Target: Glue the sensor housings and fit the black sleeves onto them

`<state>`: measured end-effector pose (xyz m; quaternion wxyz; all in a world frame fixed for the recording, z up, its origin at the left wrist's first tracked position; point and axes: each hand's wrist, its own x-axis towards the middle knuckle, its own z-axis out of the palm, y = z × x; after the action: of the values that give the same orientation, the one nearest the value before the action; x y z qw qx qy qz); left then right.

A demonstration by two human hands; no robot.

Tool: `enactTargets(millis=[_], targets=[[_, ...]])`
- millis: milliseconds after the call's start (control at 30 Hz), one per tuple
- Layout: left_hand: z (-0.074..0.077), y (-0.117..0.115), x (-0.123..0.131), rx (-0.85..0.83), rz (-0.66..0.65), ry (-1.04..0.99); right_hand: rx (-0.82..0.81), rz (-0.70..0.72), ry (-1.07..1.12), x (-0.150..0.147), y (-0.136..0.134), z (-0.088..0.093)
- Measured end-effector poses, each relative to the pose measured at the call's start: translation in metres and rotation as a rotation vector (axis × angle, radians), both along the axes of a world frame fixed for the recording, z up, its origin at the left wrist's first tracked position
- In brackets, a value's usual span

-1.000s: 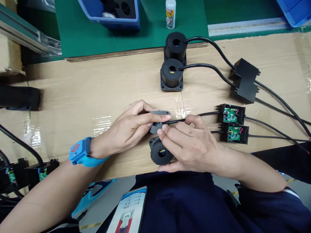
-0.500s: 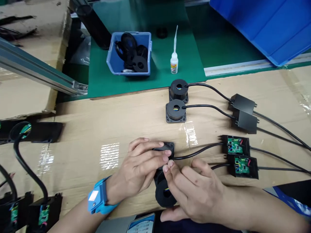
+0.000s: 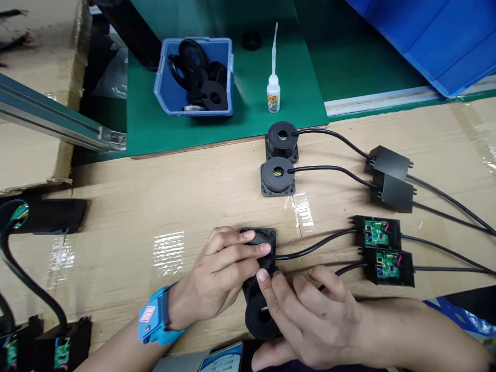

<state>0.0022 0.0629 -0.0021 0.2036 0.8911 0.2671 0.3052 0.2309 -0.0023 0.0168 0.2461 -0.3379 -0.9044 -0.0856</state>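
Note:
My left hand (image 3: pixel 227 268) lies closed over a black round housing with a square flange (image 3: pixel 270 235), fingertips pressed on its top and near side. My right hand (image 3: pixel 310 315) has its fingers bent together by the lower edge of that housing, above a second black round housing (image 3: pixel 259 323). The right thumb sits low, beside this second housing. What the right fingertips grip is hidden. Black cables run right from both housings to two open black boxes with green circuit boards (image 3: pixel 376 232) inside. A blue wrist strap (image 3: pixel 158 318) is on my left wrist.
Two more housings (image 3: pixel 278 175) stand further back, cabled to closed black boxes (image 3: pixel 393 192). Behind them are a white dropper bottle (image 3: pixel 273 95) and a blue bin (image 3: pixel 160 95) of black round parts. A large blue crate (image 3: pixel 434 46) is back right; more cabled black parts (image 3: pixel 58 214) lie left.
The view has shifted slightly. My left fingers have spread a little over the upper housing, and the right fingertips have moved slightly down and left, apart from the left fingertips.

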Motion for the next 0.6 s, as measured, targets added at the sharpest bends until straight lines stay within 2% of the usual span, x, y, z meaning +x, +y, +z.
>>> enactTargets(millis=[200,333,500,600], targets=[[-0.001,-0.002,0.000,0.006,0.015,0.016,-0.009,0.033,0.125,0.000,-0.001,-0.003],[-0.002,-0.005,0.001,-0.004,0.025,0.015,-0.032,0.025,0.251,0.007,0.007,0.007],[-0.002,-0.007,0.002,0.062,0.050,0.068,-0.304,-0.217,0.256,0.033,0.032,0.027],[-0.004,-0.008,0.002,0.059,0.054,0.055,-0.493,-0.203,0.186,0.047,0.044,0.027]])
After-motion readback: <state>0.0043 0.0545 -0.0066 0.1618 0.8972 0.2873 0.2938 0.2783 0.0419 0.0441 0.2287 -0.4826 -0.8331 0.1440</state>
